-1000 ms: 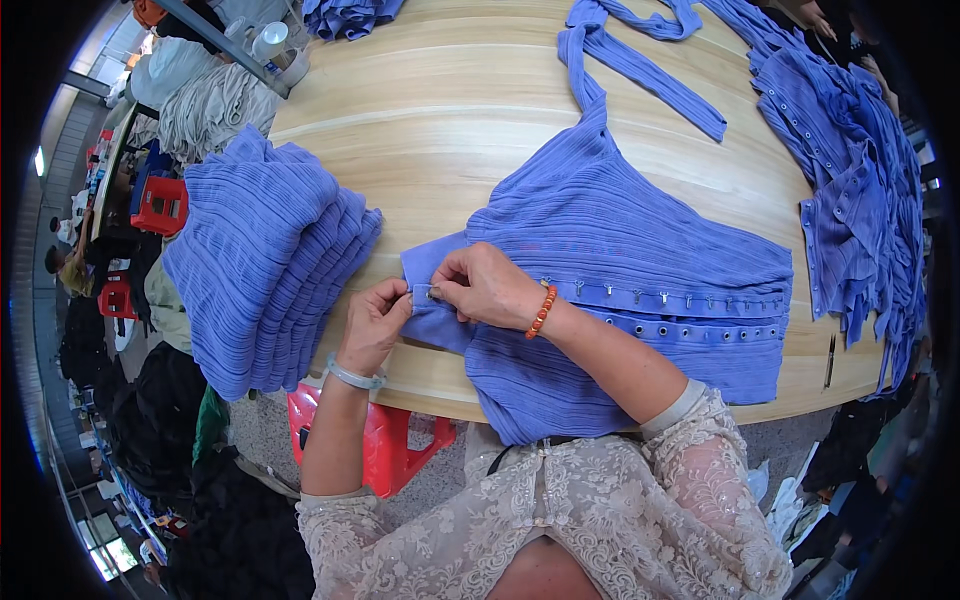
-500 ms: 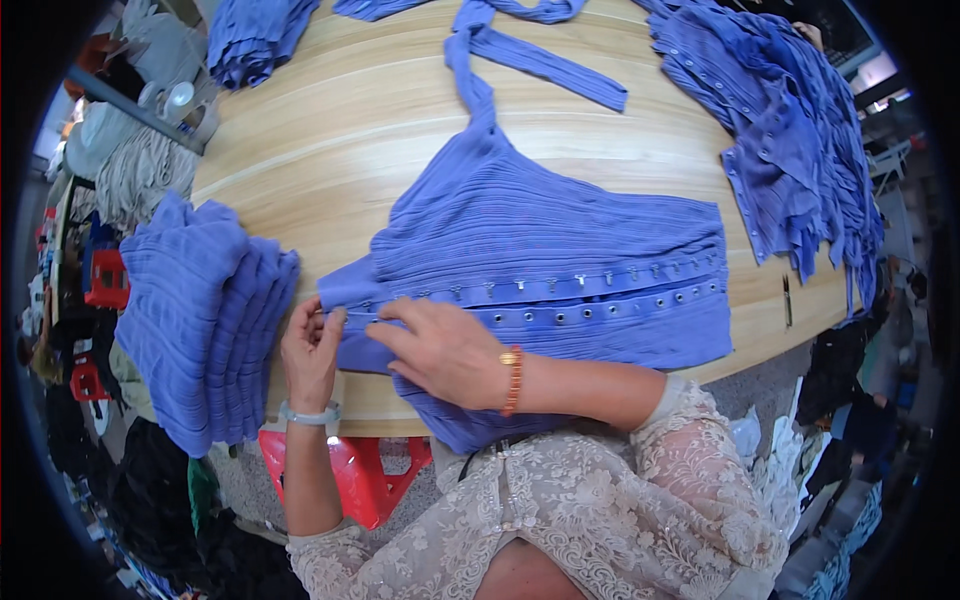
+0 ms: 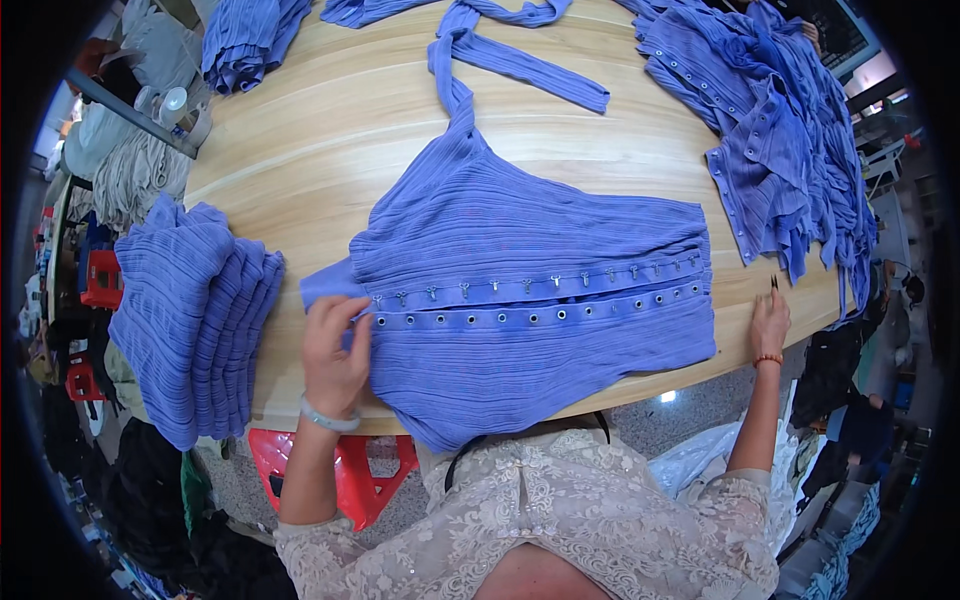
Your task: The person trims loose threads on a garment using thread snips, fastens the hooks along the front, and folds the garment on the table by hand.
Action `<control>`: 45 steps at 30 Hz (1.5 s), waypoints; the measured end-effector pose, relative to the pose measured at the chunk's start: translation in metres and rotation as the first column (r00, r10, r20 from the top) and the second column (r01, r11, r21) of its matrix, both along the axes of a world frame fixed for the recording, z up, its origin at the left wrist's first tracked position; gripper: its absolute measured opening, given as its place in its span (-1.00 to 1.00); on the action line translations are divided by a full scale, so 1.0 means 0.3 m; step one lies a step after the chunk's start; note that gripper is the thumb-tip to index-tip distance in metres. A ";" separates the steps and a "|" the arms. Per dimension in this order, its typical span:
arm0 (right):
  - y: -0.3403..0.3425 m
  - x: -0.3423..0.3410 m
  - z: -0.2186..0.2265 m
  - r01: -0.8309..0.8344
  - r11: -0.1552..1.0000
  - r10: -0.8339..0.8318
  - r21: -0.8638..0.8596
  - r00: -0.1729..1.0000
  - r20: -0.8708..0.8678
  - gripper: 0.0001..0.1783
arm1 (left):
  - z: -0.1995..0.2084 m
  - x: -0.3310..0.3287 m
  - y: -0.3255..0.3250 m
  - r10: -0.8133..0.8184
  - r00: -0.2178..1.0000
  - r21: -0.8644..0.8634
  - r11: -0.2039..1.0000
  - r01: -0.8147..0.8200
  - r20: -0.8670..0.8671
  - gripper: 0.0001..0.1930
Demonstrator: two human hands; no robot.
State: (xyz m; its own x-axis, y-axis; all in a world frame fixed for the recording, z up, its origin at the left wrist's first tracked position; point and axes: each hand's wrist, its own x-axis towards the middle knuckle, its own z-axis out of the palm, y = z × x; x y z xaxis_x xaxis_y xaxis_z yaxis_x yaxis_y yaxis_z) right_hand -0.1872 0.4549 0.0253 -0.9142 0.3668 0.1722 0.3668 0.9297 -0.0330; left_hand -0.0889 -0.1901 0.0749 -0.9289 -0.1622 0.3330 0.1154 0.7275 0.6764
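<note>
A blue ribbed knit garment (image 3: 530,230) lies spread on the table, its long tie reaching toward the far side. Two bands run across it, one with metal hooks and the other with metal eyelets. At the left end of these bands, my left hand (image 3: 337,350) has its fingers bent and pinched at the edge of the cloth. Far to the right, near the table's front edge, my right hand (image 3: 769,322) is closed around a small dark pointed tool (image 3: 774,283), seemingly thread snips. Only the tool's tip shows above the fingers.
A folded stack of the same blue garments (image 3: 195,320) stands at the left table edge. A loose heap of buttoned blue garments (image 3: 775,140) covers the far right, hanging over the edge. Another blue bundle (image 3: 250,40) lies far left. A red stool (image 3: 375,480) is below the table (image 3: 290,150).
My right hand has left the garment's left end, swung right and picked up the dark tool that lay on the table. My left hand stays at the left end of the bands.
</note>
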 end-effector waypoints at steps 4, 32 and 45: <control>0.039 0.038 -0.040 -0.160 0.983 0.169 0.088 0.980 -0.105 -0.68 | -0.002 -0.085 0.048 -0.058 0.997 -0.120 0.991 0.063 0.052 -0.81; -0.321 -0.106 0.105 -0.440 0.559 0.047 -0.702 0.863 -0.503 -0.73 | 0.003 -0.240 0.165 -0.395 0.911 -0.307 0.858 0.412 0.119 -0.70; -0.743 -0.083 0.290 -0.681 0.400 0.665 -0.613 0.676 -0.317 -0.67 | -0.005 -0.243 0.177 -0.411 0.904 -0.386 0.820 0.423 0.118 -0.78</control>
